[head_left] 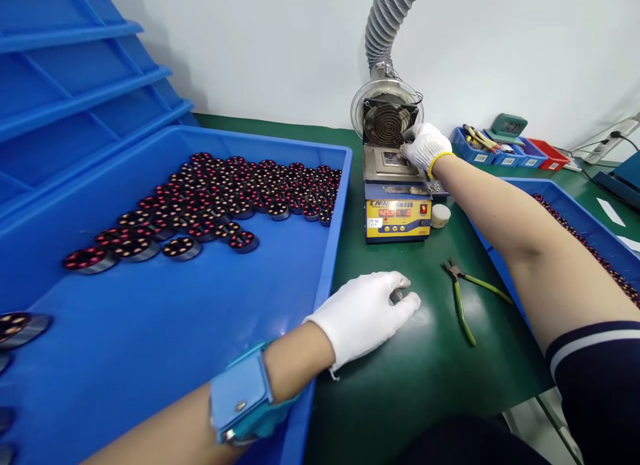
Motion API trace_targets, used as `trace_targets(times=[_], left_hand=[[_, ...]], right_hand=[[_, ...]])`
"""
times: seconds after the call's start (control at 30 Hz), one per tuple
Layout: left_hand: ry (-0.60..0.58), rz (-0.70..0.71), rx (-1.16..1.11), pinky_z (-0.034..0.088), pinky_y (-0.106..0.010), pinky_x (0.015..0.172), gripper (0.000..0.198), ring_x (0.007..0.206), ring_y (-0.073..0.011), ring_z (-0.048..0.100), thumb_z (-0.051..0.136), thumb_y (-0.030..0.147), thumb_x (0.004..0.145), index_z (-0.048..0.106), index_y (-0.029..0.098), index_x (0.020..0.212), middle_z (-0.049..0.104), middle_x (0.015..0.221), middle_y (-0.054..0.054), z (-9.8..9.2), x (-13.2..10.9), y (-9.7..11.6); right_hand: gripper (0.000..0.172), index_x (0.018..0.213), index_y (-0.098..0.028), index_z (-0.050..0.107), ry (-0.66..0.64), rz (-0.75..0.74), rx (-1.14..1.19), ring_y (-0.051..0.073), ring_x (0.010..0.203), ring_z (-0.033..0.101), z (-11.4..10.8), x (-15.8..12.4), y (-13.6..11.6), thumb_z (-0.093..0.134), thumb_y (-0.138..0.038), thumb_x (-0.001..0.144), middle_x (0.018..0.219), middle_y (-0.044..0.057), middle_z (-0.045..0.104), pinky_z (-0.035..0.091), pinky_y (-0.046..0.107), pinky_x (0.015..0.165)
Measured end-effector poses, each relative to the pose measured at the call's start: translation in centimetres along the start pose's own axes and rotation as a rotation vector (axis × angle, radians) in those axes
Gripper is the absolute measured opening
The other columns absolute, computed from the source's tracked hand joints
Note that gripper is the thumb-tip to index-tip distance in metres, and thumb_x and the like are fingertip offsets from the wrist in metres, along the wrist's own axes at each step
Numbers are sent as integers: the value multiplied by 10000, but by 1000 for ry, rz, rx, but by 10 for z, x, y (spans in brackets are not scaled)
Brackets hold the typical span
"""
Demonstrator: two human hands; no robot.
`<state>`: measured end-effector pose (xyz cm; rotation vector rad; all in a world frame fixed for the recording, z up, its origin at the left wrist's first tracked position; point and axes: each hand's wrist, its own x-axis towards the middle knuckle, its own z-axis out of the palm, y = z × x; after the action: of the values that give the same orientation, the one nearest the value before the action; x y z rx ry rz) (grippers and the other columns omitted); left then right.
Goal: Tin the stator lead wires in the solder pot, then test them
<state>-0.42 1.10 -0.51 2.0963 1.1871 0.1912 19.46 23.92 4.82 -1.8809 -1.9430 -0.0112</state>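
My left hand [367,315], in a white glove, rests on the green table beside the tray's right wall. Its fingers are curled around a small grey thing, mostly hidden. My right hand [426,148], gloved too, reaches to the solder pot [397,191] with the yellow front panel. Those fingers are pinched together at the right side of its shiny metal bath [393,159]; what they hold is too hidden to name. Green-handled cutting pliers [463,291] lie open on the table, right of my left hand.
A large blue tray [327,271] at left bears many round dark parts [240,191] with red and tan spots. More blue trays [90,78] lean behind it. A fume hose [390,25] hangs above the pot. Small bins [505,157], a round white container [440,215] and another blue tray [530,185] stand right.
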Motion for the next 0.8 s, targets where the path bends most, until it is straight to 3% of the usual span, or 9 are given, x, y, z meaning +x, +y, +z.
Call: trace_targets(times=[0.33,0.57,0.7,0.8], left_hand=[[-29,-5,71,522,-334,743,442,909,-252,689,465,521,884,680,234,1143,740,987,-61,-1,-1,2],[-74,112,474,527,-466,740,446,819,-350,691,434,508,893,701,165,992,715,923,-135,3,-6,10],[-94,155,627,521,-494,726,534,786,-385,672,473,597,834,696,116,896,682,845,-172,5,-14,16],[-178,56,654,516,-519,751,606,799,-416,663,595,622,713,699,76,956,677,879,-209,1,-26,23]], right_hand=[[354,1187,-86,643,-40,-14,18,261,1147,578,-9,0,-5,566,-235,874,1145,116,650,424,443,1005],[313,1110,-155,699,-3,31,40,266,1099,615,-8,-1,-3,619,-240,820,1130,85,674,457,438,999],[268,1057,-117,694,-30,69,245,209,835,682,-24,-7,-4,589,-228,837,849,60,679,541,379,864],[180,957,-153,687,-69,124,418,170,668,659,-38,-16,-6,568,-237,852,762,39,654,585,336,711]])
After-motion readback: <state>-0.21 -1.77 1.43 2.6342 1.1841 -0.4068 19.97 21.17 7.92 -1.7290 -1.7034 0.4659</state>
